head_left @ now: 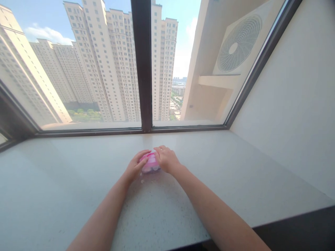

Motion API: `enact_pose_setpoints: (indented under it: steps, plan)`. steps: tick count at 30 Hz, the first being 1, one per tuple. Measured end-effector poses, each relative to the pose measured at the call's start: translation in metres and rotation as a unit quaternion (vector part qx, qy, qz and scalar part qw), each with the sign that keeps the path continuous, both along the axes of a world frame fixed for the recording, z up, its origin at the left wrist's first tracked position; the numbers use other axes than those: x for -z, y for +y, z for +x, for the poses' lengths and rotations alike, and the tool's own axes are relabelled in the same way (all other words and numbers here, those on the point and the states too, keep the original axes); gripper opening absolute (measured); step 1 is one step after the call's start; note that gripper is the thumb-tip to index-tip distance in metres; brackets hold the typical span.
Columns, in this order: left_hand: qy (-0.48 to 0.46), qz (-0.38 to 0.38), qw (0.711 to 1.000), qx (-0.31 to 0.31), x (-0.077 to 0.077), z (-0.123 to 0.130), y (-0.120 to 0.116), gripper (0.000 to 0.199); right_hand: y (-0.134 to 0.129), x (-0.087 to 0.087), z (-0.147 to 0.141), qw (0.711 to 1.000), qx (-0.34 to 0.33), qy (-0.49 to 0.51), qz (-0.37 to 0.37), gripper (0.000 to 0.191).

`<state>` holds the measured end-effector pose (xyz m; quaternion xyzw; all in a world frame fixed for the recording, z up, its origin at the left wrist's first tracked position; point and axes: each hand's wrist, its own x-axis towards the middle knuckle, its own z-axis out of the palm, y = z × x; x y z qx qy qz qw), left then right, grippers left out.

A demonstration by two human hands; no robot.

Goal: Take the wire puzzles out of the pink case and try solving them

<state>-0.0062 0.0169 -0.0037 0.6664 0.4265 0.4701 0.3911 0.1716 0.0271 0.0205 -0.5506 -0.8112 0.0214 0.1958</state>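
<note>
A small plastic box with a pink lid and a clear lower part rests on the pale windowsill, between my two hands. Its contents are too small to make out. My left hand wraps the box's left side, fingers over the far edge and thumb on the lid. My right hand grips the right side, with its fingers bent over the top and partly hiding the lid. Both forearms reach forward from the bottom of the view.
A dark window frame with a central post runs along the back of the sill. A white wall bounds the right. The sill's dark front edge shows at lower right. Tall buildings and an air-conditioner unit stand outside the glass.
</note>
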Motion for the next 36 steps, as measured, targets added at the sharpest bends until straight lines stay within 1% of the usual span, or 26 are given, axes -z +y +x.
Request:
enact_pose_setpoints:
  steps: [2,3,6,8,10,11,12,14,16,19,22,25,27,31,36]
  plan:
    - [-0.026,-0.043,0.998,0.032,-0.001,0.002,0.002,0.053,0.000,-0.004,0.000,1.000,-0.004,-0.029,0.007,0.038]
    - [-0.030,-0.060,0.997,0.041,-0.002,0.003,0.003,0.055,0.000,-0.007,0.000,0.999,-0.010,-0.049,0.004,0.038]
    - [-0.016,-0.099,0.993,0.060,-0.005,0.003,0.004,0.047,0.004,-0.019,-0.006,0.994,-0.013,-0.106,-0.014,0.033]
    - [-0.012,-0.116,0.990,0.077,-0.006,0.002,0.006,0.044,0.008,-0.026,-0.015,0.989,-0.007,-0.135,-0.064,0.027]
    - [-0.012,-0.102,0.991,0.083,-0.006,0.002,0.008,0.045,0.012,-0.030,-0.027,0.988,-0.001,-0.133,-0.084,0.025]
    - [-0.013,-0.083,0.993,0.079,-0.005,0.001,0.009,0.044,0.012,-0.031,-0.034,0.988,0.007,-0.126,-0.087,0.026]
    - [-0.015,-0.064,0.995,0.074,-0.004,0.001,0.011,0.043,0.012,-0.031,-0.041,0.992,0.032,-0.093,-0.076,0.026]
    - [-0.024,-0.043,0.997,0.065,-0.002,0.001,0.013,0.040,0.009,-0.027,-0.053,0.996,0.078,-0.032,-0.031,0.027]
    - [-0.039,-0.057,0.995,0.067,0.000,0.001,0.014,0.039,0.004,-0.022,-0.062,0.994,0.112,-0.002,-0.006,0.028]
    - [-0.070,-0.087,0.990,0.083,0.003,0.003,0.015,0.035,-0.002,-0.013,-0.065,0.992,0.123,0.003,0.031,0.028]
    - [-0.099,-0.098,0.986,0.091,0.003,0.005,0.016,0.030,-0.005,-0.007,-0.062,0.991,0.106,0.003,0.077,0.028]
    - [-0.112,-0.089,0.986,0.082,0.003,0.007,0.017,0.027,-0.007,0.000,-0.058,0.990,0.085,0.003,0.111,0.028]
    - [-0.122,-0.087,0.985,0.083,0.002,0.008,0.018,0.029,-0.007,0.005,-0.055,0.989,0.067,0.006,0.131,0.028]
    - [-0.131,-0.079,0.983,0.101,0.003,0.009,0.021,0.036,-0.008,0.015,-0.049,0.985,0.008,0.001,0.171,0.031]
    - [-0.123,-0.065,0.988,0.074,0.005,0.012,0.023,0.040,-0.002,0.025,-0.045,0.983,-0.020,0.007,0.181,0.036]
